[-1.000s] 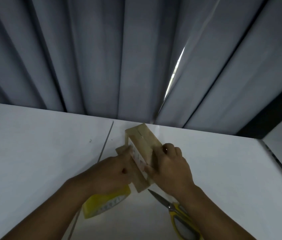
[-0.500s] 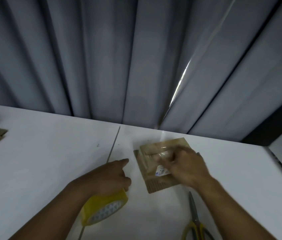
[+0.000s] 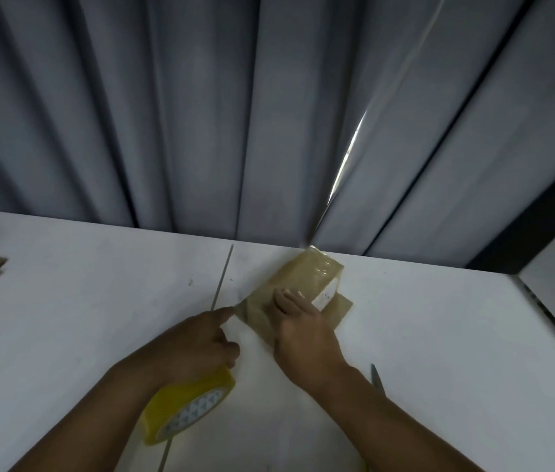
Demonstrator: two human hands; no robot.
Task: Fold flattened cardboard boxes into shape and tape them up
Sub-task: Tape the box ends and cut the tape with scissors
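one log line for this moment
phase: taping | right hand presses cardboard box | left hand fingertip at box corner | tape roll by left wrist | scissors on table

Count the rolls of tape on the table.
1: the yellow tape roll is partly under the left hand, at the table's near side. More may be hidden out of frame.

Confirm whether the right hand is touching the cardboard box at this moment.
Touching. The head view shows the right hand with its fingers laid on top of the cardboard box, with no gap visible between them.
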